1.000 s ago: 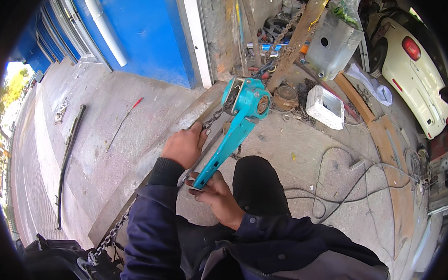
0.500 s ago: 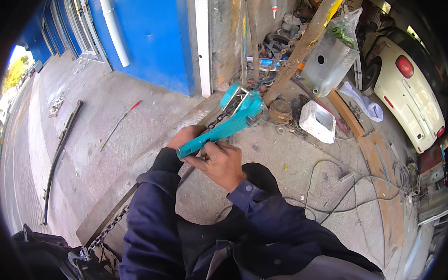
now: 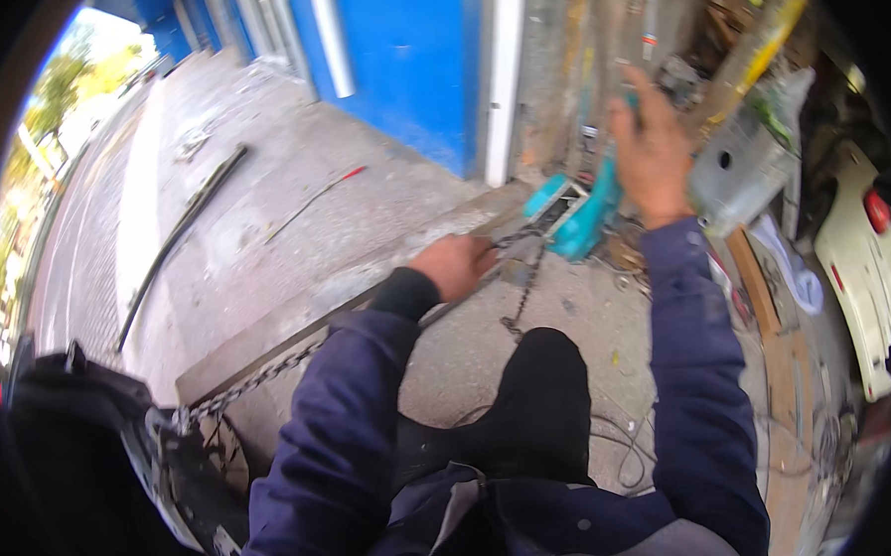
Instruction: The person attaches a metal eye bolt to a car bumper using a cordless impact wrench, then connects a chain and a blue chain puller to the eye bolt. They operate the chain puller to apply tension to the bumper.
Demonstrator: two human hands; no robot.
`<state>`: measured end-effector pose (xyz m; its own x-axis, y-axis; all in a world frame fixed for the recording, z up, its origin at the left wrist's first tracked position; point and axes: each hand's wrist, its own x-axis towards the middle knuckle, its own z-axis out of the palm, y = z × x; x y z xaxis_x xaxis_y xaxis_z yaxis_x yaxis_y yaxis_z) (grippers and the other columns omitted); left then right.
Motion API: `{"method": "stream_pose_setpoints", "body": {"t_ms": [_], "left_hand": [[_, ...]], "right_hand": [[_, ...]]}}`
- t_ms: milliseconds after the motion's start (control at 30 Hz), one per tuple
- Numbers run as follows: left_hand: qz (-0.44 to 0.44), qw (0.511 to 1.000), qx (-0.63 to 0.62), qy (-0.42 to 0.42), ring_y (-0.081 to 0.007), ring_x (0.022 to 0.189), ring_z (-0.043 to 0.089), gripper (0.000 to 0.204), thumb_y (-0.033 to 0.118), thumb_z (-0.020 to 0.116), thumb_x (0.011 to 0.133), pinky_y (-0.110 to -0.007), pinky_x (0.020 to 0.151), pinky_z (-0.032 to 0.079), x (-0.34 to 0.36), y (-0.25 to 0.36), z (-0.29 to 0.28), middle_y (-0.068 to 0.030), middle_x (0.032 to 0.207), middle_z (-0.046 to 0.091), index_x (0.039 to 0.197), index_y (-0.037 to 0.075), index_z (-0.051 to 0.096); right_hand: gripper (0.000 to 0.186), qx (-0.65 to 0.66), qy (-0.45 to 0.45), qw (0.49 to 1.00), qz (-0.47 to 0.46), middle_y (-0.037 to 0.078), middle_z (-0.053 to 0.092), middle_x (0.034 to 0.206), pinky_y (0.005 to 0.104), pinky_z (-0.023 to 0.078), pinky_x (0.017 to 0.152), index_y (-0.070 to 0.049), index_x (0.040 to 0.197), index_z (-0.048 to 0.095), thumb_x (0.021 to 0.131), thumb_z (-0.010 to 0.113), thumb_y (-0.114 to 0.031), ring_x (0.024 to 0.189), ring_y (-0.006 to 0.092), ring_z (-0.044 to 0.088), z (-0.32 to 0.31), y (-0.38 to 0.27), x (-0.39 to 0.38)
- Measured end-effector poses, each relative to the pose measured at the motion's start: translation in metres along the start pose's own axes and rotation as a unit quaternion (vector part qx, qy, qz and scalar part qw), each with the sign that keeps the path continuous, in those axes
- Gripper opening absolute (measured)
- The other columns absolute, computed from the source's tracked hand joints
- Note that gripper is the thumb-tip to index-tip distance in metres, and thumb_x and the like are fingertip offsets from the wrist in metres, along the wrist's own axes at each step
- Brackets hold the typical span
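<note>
A teal lever chain hoist hangs low ahead of me, its lever swung up and partly behind my right hand. My right hand is at that lever, fingers curled about its upper part; motion blurs the grip. To the left, my left hand is closed on the steel chain that runs into the hoist. Below the hoist dangles a loose chain end. Another stretch of chain continues to a black part at the lower left.
A concrete ledge runs under the chain. Beyond it lie a long dark strip and a thin red-tipped rod. On the right are a metal tank, wooden boards, a loose cable and a cream car.
The hoist's lever has swung from pointing at me to pointing up and away. My right hand has moved far right and forward with it. My left hand now shows on the chain.
</note>
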<state>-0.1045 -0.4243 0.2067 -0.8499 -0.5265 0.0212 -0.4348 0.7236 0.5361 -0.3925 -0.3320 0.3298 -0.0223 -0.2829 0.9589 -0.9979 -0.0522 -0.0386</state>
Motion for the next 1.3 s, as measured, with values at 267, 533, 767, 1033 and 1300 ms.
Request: {"method": "stream_pose_setpoints", "body": {"t_ms": [267,533,767,1033,1300], "left_hand": [[0.018,0.997,0.013,0.076,-0.0474,0.096,0.073,0.040,0.039,0.060,0.106,-0.058,0.090,0.057,-0.001,0.015,0.013,-0.0258,0.098,0.076,0.102,0.003,0.076],[-0.024,0.992,0.067,0.102,-0.0436,0.096,0.076,0.043,0.042,0.059,0.105,-0.056,0.087,0.059,-0.001,0.011,0.018,-0.0215,0.098,0.079,0.100,0.005,0.080],[-0.018,0.994,0.053,0.098,-0.0428,0.096,0.076,0.042,0.040,0.059,0.105,-0.054,0.087,0.060,0.000,0.013,0.021,-0.0219,0.096,0.079,0.100,0.005,0.080],[0.003,0.969,0.155,0.192,-0.0384,0.090,0.078,0.028,0.031,0.064,0.097,-0.050,0.080,0.061,0.000,0.011,0.036,-0.0152,0.093,0.080,0.093,0.008,0.080],[0.023,0.955,0.191,0.226,-0.0336,0.087,0.079,0.020,0.022,0.065,0.093,-0.047,0.078,0.062,-0.001,0.025,0.039,-0.0125,0.090,0.080,0.090,0.008,0.079]], "right_hand": [[0.072,0.010,-0.033,0.968,0.248,0.027,0.062,0.151,0.0469,0.045,0.115,0.000,0.157,0.053,0.112,0.050,-0.056,0.134,0.0446,0.061,0.002,0.218,-0.058],[0.057,0.044,0.015,0.948,0.315,0.028,0.064,0.139,0.0449,0.049,0.109,0.008,0.142,0.062,0.113,0.057,-0.041,0.124,0.0395,0.065,-0.003,0.183,-0.076],[0.041,0.090,-0.107,0.990,0.030,0.017,0.069,0.117,0.0423,0.052,0.101,0.006,0.136,0.064,0.107,0.070,-0.021,0.105,0.0308,0.067,-0.038,-0.040,-0.077],[0.041,0.088,-0.018,0.982,0.168,0.014,0.068,0.112,0.0406,0.052,0.100,0.007,0.136,0.064,0.110,0.064,-0.025,0.103,0.0243,0.065,-0.019,0.094,-0.056],[0.058,0.094,-0.021,0.963,0.253,0.023,0.067,0.133,0.0423,0.052,0.102,0.007,0.147,0.061,0.112,0.059,-0.040,0.114,0.0318,0.066,-0.004,0.187,-0.027]]}}
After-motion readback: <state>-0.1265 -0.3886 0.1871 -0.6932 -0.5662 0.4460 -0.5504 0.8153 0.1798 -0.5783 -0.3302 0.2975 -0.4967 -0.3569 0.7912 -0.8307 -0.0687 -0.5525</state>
